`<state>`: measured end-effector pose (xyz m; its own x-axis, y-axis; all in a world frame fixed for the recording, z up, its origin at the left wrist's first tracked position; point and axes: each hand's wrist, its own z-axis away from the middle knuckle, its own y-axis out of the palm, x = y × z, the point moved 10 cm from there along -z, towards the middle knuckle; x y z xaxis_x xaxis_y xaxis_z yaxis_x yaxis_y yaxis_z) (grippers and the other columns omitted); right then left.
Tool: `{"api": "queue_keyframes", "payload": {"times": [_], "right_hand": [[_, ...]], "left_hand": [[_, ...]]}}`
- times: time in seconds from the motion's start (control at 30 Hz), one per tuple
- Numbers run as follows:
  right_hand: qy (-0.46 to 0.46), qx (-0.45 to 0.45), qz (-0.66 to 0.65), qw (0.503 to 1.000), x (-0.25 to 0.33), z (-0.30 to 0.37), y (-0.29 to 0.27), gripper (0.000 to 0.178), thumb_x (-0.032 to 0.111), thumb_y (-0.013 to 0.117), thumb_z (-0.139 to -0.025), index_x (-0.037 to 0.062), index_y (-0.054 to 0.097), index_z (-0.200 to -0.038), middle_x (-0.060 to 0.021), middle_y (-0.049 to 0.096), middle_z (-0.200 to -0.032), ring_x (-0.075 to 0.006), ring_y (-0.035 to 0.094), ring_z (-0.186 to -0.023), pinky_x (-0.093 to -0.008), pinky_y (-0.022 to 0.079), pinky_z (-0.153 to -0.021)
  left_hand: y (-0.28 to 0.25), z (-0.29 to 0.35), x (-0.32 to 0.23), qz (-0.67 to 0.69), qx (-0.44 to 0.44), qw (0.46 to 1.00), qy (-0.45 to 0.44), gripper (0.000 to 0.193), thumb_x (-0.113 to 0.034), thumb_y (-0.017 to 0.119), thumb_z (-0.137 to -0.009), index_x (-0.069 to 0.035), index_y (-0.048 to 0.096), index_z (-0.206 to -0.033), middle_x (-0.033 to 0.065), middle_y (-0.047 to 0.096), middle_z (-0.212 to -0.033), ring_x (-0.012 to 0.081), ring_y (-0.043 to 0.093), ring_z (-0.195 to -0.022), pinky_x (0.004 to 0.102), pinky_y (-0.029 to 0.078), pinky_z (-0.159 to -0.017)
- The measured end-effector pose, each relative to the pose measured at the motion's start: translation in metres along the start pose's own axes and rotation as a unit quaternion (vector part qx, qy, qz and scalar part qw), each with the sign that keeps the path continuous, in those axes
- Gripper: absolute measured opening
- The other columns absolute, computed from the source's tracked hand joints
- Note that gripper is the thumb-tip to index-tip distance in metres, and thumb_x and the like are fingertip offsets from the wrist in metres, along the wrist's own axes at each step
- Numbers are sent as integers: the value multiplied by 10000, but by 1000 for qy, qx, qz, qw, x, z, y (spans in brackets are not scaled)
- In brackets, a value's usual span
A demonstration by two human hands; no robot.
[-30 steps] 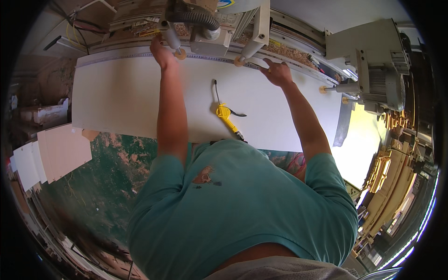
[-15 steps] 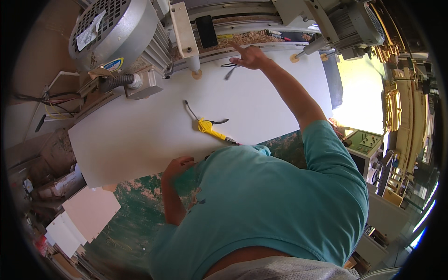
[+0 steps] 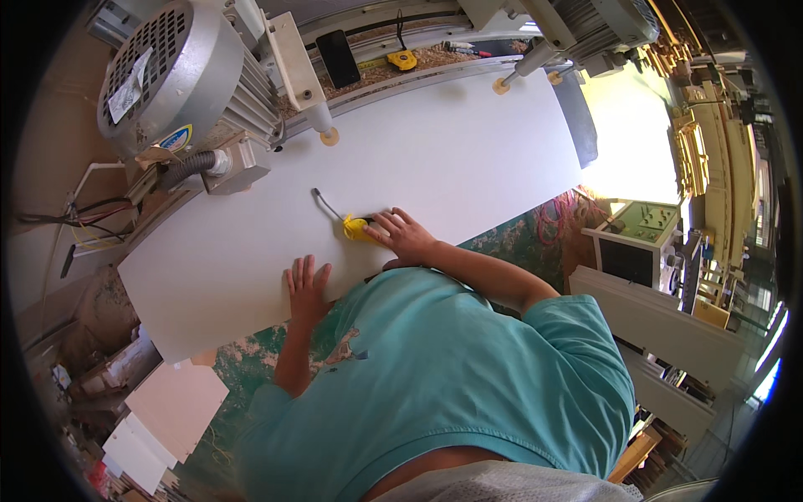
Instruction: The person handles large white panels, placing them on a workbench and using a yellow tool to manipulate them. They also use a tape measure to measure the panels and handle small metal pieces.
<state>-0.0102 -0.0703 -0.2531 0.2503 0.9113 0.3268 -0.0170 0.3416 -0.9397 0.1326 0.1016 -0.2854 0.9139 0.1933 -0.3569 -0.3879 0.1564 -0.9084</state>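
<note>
On the surface lies a large white panel (image 3: 401, 176), its far edge under a grey electric motor (image 3: 180, 71). At the panel's near edge the left hand (image 3: 308, 289) rests flat, fingers spread, holding nothing. Just beside it, the right hand (image 3: 403, 237) closes over a yellow-handled air gun (image 3: 355, 226), whose thin nozzle points toward the far edge.

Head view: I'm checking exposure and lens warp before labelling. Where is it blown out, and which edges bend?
Head view: sunlight washes out the patch at upper right to near white; the white panel is bright but evenly lit, and its long edges bow toward the rim; a black fisheye border rings the picture; the right hand on the yellow tool looks sharp.
</note>
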Motion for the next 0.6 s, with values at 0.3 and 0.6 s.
{"api": "queue_keyframes", "payload": {"times": [0.3,0.6], "right_hand": [[654,34,16,756,-237,385,-100,485,491,597,-874,149,655,-1213,-177,715,-1012,-370,685,-950,-500,531,-812],[613,-75,-307,724,-194,540,-104,339,350,645,-900,31,707,-994,-47,651,-734,-142,629,-710,-321,494,-683]], "left_hand": [[5,-1,-9,-59,26,998,20,940,-289,777,-611,-262,406,-1475,111,207,-1613,370,126,-1497,627,45,-1175],[25,4,-1,-122,62,990,-20,1188,-332,868,-566,-332,207,-1553,60,45,-1649,343,32,-1514,659,73,-1158]]}}
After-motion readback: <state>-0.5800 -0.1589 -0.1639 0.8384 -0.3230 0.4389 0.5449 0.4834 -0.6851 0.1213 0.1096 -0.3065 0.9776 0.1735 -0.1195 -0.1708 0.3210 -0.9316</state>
